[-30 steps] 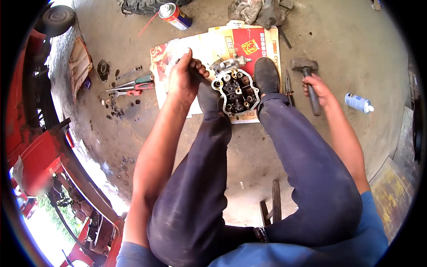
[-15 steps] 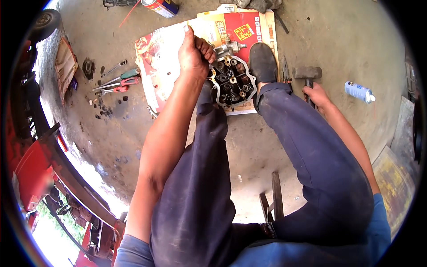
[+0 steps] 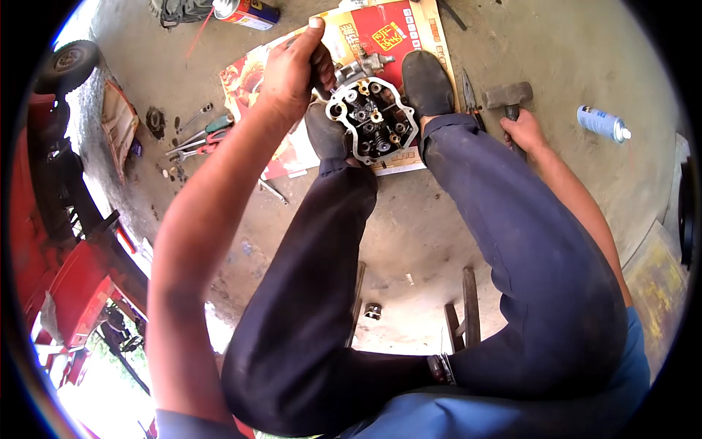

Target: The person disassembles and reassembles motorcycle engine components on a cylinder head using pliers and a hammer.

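Observation:
An engine cylinder head (image 3: 379, 126) lies between my shoes, its dark, oily inside facing up. My left hand (image 3: 291, 77) is closed above its upper left side, thumb pointing up. Whatever those fingers hold is mostly hidden; a thin bit shows below them, close to the casting's rim. A grey metal fitting (image 3: 365, 67) sits just beyond the cylinder head. Off to the right, my right hand (image 3: 526, 132) grips the handle of a hammer (image 3: 509, 95), its heavy head low near the floor.
A printed cardboard sheet (image 3: 431, 40) lies under the work. Pliers (image 3: 472, 91) rest near my right shoe. On the right is a blue spray can (image 3: 603, 123); another can (image 3: 247, 12) stands at the far left. Screwdrivers (image 3: 212, 132) and a wrench (image 3: 273, 192) lie left.
My left hand has shifted left, its forearm swinging outward. My left leg has moved left, and its shoe now shows beside the cylinder head. The hammer stays in my right hand.

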Action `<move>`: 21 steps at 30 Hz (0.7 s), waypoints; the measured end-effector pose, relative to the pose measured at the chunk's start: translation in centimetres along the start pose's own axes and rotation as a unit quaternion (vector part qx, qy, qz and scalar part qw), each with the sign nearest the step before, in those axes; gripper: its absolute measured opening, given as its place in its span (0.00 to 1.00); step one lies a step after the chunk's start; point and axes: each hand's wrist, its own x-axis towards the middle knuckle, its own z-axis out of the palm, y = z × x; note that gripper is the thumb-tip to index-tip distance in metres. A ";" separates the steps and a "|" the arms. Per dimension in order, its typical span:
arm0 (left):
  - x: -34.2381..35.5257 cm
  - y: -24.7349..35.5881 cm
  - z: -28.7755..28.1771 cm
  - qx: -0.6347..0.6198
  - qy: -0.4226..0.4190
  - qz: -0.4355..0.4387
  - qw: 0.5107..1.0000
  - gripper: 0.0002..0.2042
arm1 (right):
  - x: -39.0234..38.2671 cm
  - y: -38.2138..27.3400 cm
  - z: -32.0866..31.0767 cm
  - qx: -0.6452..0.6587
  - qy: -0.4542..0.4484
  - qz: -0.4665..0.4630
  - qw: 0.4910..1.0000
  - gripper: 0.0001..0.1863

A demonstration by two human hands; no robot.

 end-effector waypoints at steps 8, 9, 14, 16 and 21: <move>2.0 -1.9 4.0 -0.080 0.123 0.109 0.983 0.26 | 0.0 -0.1 0.6 -0.012 0.059 -0.018 0.998 0.10; 1.9 -3.0 4.2 -0.098 0.159 0.119 0.975 0.27 | 0.2 0.0 0.5 -0.004 0.054 -0.026 0.998 0.10; 2.3 -6.9 2.9 -0.086 0.225 0.160 0.957 0.29 | 0.2 0.1 0.4 0.014 0.047 -0.044 0.998 0.11; 2.5 -7.4 2.4 -0.100 0.246 0.162 0.950 0.30 | -0.2 0.0 0.4 0.005 0.052 -0.031 0.998 0.10; 2.7 -7.3 2.6 -0.079 0.231 0.154 0.957 0.30 | -0.1 0.5 0.4 0.005 0.049 -0.044 0.998 0.11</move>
